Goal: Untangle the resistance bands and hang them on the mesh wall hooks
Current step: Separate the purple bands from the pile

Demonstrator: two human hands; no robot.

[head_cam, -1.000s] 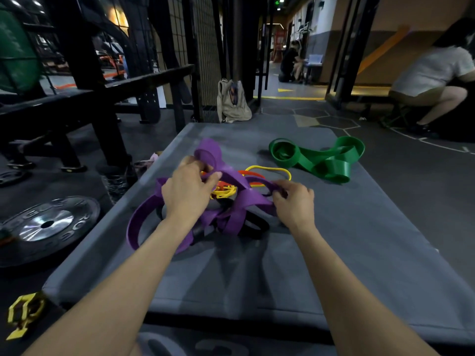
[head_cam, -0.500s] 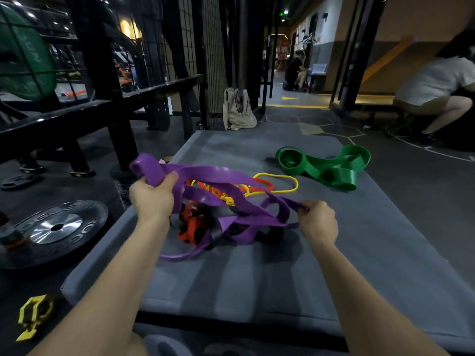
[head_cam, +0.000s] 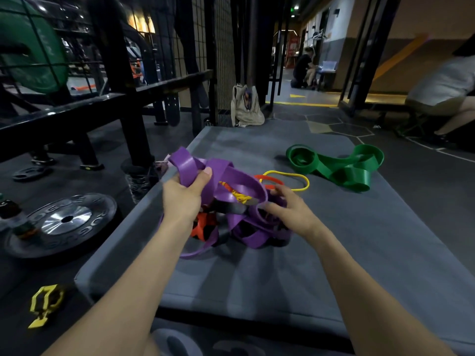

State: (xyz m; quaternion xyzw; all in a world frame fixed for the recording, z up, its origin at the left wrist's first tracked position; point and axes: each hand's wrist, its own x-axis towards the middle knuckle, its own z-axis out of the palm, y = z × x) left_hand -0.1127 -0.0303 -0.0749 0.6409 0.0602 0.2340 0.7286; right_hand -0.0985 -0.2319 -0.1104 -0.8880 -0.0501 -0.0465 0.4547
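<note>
Since half a second ago the left hand (head_cam: pixel 183 199) has drawn back in toward the tangle, and the purple band (head_cam: pixel 231 181), then stretched wide between both hands, now bunches in slack loops. The left hand grips a fold of that band above the tangle's left side, thumb pressed over it. The right hand (head_cam: pixel 289 210) has let go of the band end; its fingers are spread and loose at the tangle's right edge, reaching in, holding nothing that can be seen.

To do this step well, the person should probably keep the purple loop lifted with the left hand and use the right to feed the thinner bands out through it, rather than pulling hard, which would likely tighten the knot.

The tangle sits on the grey mat (head_cam: pixel 257 278): broad, glossy purple strap wound around an orange band (head_cam: pixel 204 226), a thin yellow band (head_cam: pixel 285 174) and something black. A green band (head_cam: pixel 334 167) lies apart, beyond and right of the tangle.
</note>
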